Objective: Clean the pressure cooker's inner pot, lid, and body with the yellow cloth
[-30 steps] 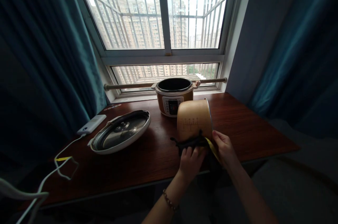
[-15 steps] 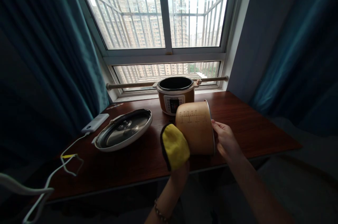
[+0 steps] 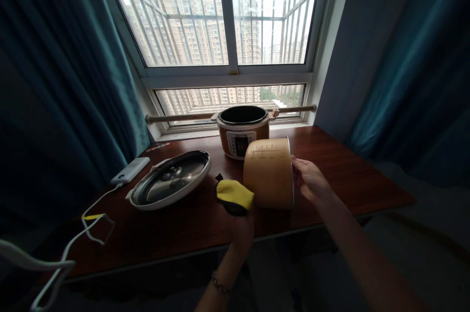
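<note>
A tan inner pot (image 3: 269, 173) lies tipped on its side above the wooden table (image 3: 183, 226), its metal rim facing right. My right hand (image 3: 307, 180) grips that rim, fingers curled over its edge. My left hand (image 3: 240, 226) is closed on a yellow and black cloth (image 3: 234, 195), held against the pot's left side; the cloth hides most of the fingers. Behind the pot stands the brown cooker body (image 3: 243, 131), lid off and hollow inside.
The cooker's lid (image 3: 170, 179) lies upturned at the left of the table. A white power bank (image 3: 130, 170) sits near the left edge, with white cables (image 3: 79, 231) trailing off. Teal curtains hang on both sides of the barred window (image 3: 227, 23).
My left hand came out from under the pot with the cloth, turned its yellow side up and brought it to the pot's left wall. The pot rose slightly.
</note>
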A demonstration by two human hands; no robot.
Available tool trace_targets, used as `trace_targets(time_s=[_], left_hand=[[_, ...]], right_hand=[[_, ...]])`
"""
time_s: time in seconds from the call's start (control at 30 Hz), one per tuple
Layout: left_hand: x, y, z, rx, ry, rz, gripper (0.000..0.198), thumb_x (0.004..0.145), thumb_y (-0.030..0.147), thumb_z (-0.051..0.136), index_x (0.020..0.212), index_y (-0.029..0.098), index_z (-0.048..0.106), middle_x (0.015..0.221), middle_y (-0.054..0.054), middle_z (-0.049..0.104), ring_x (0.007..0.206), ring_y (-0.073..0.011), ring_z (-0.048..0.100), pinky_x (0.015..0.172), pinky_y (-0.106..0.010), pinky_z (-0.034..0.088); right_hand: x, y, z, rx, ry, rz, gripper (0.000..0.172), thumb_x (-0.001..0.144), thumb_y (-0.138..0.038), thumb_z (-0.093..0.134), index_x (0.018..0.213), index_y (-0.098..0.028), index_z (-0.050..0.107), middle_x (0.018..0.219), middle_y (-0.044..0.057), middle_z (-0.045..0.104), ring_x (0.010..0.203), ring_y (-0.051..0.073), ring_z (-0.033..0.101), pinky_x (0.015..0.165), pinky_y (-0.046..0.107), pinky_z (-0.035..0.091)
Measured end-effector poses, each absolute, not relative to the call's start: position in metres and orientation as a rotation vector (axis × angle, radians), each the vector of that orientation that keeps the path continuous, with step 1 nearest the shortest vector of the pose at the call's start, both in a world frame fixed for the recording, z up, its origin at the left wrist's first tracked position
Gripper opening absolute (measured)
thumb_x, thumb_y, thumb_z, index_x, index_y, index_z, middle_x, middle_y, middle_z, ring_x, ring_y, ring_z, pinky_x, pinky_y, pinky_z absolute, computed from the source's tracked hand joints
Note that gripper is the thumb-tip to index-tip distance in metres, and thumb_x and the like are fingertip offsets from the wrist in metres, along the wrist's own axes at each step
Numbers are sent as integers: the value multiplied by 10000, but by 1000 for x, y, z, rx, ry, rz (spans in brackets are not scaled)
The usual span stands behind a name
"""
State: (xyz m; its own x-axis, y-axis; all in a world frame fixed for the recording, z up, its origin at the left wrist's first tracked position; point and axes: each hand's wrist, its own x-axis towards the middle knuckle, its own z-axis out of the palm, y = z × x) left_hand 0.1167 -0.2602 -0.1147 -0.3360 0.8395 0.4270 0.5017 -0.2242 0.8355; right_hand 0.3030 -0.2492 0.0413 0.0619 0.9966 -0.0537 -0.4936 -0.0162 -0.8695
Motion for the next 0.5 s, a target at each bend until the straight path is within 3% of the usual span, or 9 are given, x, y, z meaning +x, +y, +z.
trace_targets(time_s=[0.23, 0.37, 0.5], left_hand=[[106, -267, -123, 1540, 1903, 1523, 235, 775, 315, 388, 726, 154, 553, 738, -123, 606, 801, -288, 580, 750, -451, 454], [113, -270, -128, 1601, 1837, 1484, 281, 788, 343, 389, 761, 149, 590, 778, -130, 642, 802, -270, 604, 753, -419, 477], [133, -272, -118, 1889, 1768, 1486, 280, 804, 276, 393, 848, 142, 635, 864, -150, 663, 918, -286, 598, 857, -455, 443]], right_hand=[[314, -271, -16, -826, -818, 1370, 413, 711, -497, 657, 968, -174, 663, 949, 71, 689, 909, 203, 623, 757, 290, 488], [314, -285, -54, -972, -889, 1250, 411, 670, -432, 716, 990, -177, 676, 939, 62, 692, 939, 208, 600, 820, 312, 455], [306, -285, -61, -1034, -859, 1145, 381, 642, -407, 739, 949, -184, 698, 841, 43, 699, 844, 193, 608, 743, 294, 468]])
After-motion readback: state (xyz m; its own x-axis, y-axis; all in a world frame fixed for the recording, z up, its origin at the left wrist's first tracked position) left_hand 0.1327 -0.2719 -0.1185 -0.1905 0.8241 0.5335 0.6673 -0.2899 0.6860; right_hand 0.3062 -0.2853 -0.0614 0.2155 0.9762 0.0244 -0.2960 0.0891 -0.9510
